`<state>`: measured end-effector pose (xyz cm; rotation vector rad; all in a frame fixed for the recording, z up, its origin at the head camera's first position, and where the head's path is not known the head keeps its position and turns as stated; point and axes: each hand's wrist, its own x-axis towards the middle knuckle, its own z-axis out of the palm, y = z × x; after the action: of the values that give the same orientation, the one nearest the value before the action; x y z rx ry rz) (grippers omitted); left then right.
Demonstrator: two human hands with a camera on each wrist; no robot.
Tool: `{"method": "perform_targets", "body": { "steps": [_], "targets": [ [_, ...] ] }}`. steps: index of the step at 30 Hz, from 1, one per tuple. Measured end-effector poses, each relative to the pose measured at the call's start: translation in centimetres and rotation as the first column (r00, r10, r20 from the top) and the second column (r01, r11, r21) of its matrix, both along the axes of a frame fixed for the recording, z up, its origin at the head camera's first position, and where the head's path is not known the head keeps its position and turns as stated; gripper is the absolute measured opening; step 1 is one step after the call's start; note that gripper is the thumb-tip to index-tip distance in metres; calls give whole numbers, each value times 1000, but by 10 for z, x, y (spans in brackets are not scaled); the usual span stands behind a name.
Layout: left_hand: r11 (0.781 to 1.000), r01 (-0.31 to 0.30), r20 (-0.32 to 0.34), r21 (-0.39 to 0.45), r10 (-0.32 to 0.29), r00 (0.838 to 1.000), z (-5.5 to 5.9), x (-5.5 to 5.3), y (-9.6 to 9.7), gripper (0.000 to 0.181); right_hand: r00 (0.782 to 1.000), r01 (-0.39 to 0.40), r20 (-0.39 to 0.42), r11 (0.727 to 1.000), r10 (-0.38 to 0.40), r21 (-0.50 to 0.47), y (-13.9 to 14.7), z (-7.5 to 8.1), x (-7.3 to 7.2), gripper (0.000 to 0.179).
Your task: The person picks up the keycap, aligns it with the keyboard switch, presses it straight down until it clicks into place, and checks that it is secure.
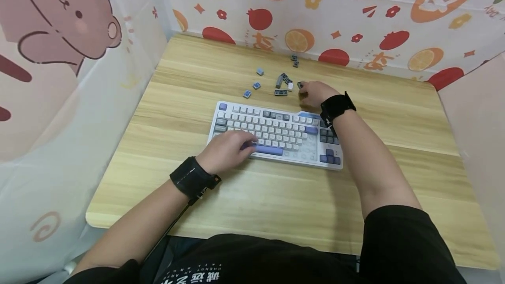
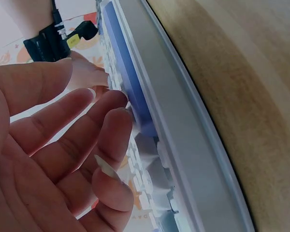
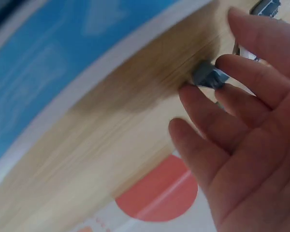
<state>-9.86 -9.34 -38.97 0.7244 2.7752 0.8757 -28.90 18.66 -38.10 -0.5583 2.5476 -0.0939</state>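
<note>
While the spread right grip (image 1: 317, 94) partly hides a keycap (image 3: 206, 75), the loose left grip (image 1: 226, 149) obscures keyboard keys (image 1: 272, 129)

Readable: "EVERY DAY", upside down, repeated on the printed cloth (image 1: 347, 23) behind the table's (image 1: 402, 179) far edge. The cloth also carried stylised Chinese characters in white on orange and in plain orange; couldn't read them for sure. Black shirt (image 1: 252, 253) at the near edge: "诚" and "远" legible, rest cut off, small Latin line starting "CHENGY". Keyboard (image 1: 329, 164) legends were too small. Yellow label (image 2: 73, 40) by the right wrist: illegible.
</note>
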Motion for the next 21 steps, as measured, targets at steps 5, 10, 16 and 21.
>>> {"method": "perform_targets", "body": {
  "steps": [5, 10, 16, 21],
  "targets": [
    [999, 26, 0, 19, -26, 1000, 0, -3, 9, 24, 991, 22, -128, 999, -28, -43, 11, 1, 11, 26],
    [999, 50, -13, 20, -50, 999, 0, -3, 15, 23, 978, 59, -194, 994, -76, -92, 15, -2, 18, 16],
    [998, 60, -28, 36, -59, 998, 2, -1, 18, 24, 985, 136, -71, 956, -159, -260, 23, -1, 23, 24],
    [996, 41, -16, 75, -40, 999, 9, -1, 16, 25, 934, 355, 184, 738, -306, -574, 19, 14, 40, 22]
  ]
}}
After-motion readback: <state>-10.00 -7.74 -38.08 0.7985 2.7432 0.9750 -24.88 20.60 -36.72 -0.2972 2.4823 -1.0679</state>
